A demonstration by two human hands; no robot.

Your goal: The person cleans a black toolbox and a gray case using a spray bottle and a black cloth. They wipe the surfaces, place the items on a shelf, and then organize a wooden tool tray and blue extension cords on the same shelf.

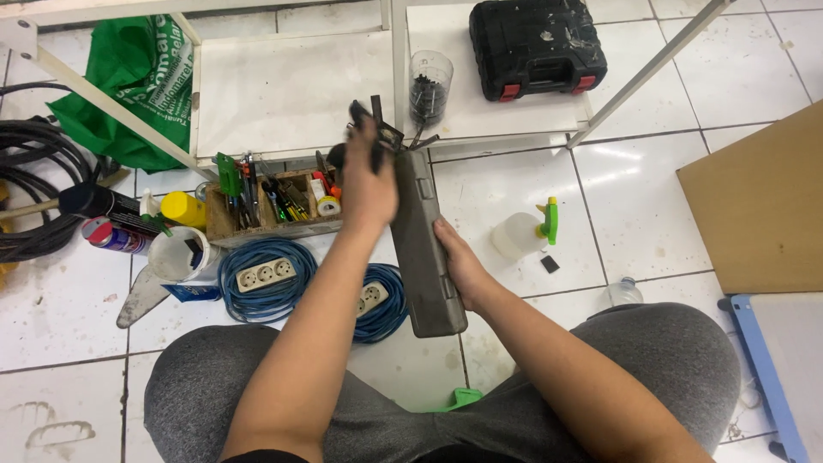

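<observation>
A long grey plastic tool case (424, 249) stands on edge on the white tiled floor between my knees. My right hand (459, 261) grips its near right side. My left hand (369, 176) is raised at the case's far end, closed around a dark tool (375, 129) whose shape is blurred. Behind it lies a wooden tool tray (225, 227) with screwdrivers, pliers and tape.
Two coiled blue extension cords (266, 279) lie at the left. A black drill case (536, 43) and a clear cup of screws (429, 86) rest on a low white shelf. A white spray bottle (523, 233) stands right, with cardboard (759, 206) beyond. Black cables and a green bag are far left.
</observation>
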